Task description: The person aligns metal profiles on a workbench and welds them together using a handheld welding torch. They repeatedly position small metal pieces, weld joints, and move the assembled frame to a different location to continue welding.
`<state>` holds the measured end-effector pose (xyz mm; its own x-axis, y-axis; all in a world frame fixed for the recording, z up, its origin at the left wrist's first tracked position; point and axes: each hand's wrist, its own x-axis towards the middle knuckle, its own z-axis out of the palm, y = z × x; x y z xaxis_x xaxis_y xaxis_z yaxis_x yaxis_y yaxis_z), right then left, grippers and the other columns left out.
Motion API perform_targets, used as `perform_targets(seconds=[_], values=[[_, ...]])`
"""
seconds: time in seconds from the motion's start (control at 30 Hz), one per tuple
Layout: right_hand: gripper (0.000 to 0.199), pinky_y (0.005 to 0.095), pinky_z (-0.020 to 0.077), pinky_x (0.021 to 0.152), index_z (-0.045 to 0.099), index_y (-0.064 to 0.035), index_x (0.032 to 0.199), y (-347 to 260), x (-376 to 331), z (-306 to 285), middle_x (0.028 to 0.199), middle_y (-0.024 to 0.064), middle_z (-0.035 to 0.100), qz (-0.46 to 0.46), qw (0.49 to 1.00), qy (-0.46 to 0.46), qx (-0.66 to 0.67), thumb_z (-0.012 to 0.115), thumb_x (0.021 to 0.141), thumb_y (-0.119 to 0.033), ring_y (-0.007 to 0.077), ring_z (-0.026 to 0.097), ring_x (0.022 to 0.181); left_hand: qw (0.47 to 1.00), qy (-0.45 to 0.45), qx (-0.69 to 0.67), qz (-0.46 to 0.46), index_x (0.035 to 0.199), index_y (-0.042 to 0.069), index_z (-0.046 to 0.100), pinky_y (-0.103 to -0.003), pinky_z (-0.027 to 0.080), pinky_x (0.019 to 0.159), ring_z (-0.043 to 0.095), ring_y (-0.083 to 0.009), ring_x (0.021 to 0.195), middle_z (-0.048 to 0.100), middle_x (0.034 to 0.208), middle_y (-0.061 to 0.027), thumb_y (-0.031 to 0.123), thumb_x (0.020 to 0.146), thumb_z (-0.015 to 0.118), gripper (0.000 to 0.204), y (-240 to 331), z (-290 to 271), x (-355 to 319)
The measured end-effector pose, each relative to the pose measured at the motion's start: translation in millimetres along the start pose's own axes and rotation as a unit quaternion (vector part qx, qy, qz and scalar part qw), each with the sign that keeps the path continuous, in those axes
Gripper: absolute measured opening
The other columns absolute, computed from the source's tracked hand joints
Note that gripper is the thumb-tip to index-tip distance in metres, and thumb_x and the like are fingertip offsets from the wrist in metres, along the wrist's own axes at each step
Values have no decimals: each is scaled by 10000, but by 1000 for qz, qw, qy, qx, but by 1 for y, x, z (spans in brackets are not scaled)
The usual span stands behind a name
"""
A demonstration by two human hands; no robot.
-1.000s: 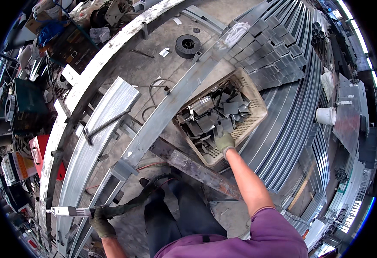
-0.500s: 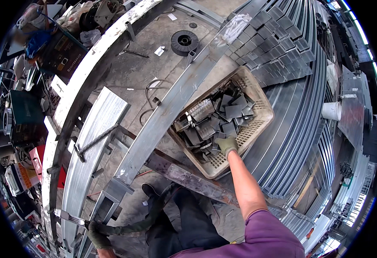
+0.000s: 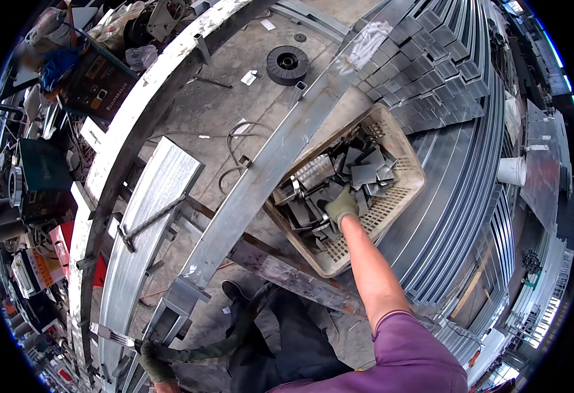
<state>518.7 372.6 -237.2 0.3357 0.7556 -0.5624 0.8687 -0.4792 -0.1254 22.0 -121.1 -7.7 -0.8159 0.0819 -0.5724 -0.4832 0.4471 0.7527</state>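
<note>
My right hand (image 3: 343,205), in an olive glove, reaches into a cream plastic basket (image 3: 410,171). Its fingers are spread over a heap of small grey metal plates (image 3: 364,173), touching those near the middle; no plate is visibly gripped. At the lower left, my gloved left hand (image 3: 154,364) is closed round the handle of a welding torch (image 3: 111,335). The torch's silver end points left, beside a steel beam, and its thick dark hose (image 3: 211,350) runs right across my legs.
A long steel tube (image 3: 261,173) slants past the basket's left side. A curved beam (image 3: 149,223) carries a hammer-like rod tool (image 3: 153,219). Stacked steel tubes (image 3: 424,72) stand beyond the basket, with curved profiles to its right. A black spool (image 3: 287,65) lies on the floor.
My right hand has shifted slightly forward over the plates, with its fingers now more spread. My left hand still holds the torch. The whole view has shifted slightly.
</note>
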Motion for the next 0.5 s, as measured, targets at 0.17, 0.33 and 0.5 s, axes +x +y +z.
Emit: perform_targets(seconds=[0.17,0.33,0.5], values=[[1282,413,542,1106,311,23,1616,5,34,15,1450,275,648,-7,996,-76,51,994,664,-496,402,632,1352,1000,-7,-14,-7,969,67,679,-323,580,632,693,-184,684,732,820,-70,292,914,787,256,5,9,-7],[1254,406,534,1108,390,87,1550,47,58,59,1469,271,640,18,977,-60,203,1017,630,-491,367,630,1368,999,-34,0,4,976,68,681,-315,571,633,692,-180,682,734,818,-73,282,917,784,245,4,13,5],[1205,416,519,1112,437,130,1505,1,21,56,1494,295,612,106,971,-63,206,1010,648,-494,382,629,1363,1000,15,-16,15,982,82,677,-309,562,639,694,-179,693,735,819,-71,268,920,777,220,5,13,-18]])
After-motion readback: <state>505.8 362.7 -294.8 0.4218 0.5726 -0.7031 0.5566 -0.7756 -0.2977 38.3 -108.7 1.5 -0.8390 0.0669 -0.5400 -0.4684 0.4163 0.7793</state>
